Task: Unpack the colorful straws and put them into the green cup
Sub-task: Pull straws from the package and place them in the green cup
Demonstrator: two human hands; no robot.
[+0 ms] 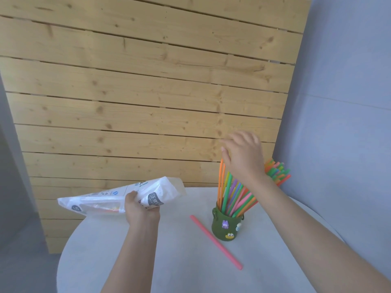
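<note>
A dark green cup (226, 228) with small cartoon charms stands on the round white table (173, 261). Several colorful straws (234, 197) stand in it, fanned out to the right. My right hand (243, 154) hovers over the straw tops with fingers spread and relaxed, its thumb near the tall orange straws. My left hand (138, 208) grips a white plastic straw package (110, 200) held above the table's left side; a little color shows through the bag. One pink straw (215, 242) lies flat on the table just left of the cup.
A wooden slat wall (148, 92) rises behind the table. Blue-grey walls flank it on both sides. The table's curved edge runs close on the left and right.
</note>
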